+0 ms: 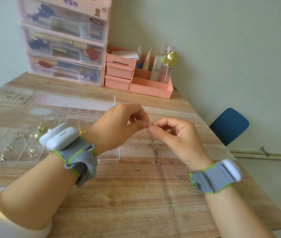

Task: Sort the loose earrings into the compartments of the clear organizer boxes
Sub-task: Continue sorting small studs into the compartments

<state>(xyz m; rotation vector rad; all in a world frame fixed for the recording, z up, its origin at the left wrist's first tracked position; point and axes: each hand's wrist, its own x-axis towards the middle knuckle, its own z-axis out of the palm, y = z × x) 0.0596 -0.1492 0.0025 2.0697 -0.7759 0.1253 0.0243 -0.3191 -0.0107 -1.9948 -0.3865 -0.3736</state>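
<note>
Both my hands meet above the table's middle. My left hand [119, 124] and my right hand [174, 134] pinch one small silver earring [150, 124] between their fingertips. Several loose silver earrings [156, 149] lie scattered on the wood below my right hand. A clear organizer box [108, 156] sits open at the left, partly hidden by my left wrist. Its compartments hold gold and silver earrings [41, 128]. Its clear lid [71, 103] lies flat behind it. One silver earring [2, 157] lies left of the box.
A stack of pink-framed clear drawers [62, 43] stands at the back left against the wall. A pink desk organizer [136, 79] with bottles stands beside it. A blue chair [228, 126] is beyond the table's right edge. Both wrists wear grey bands with white devices.
</note>
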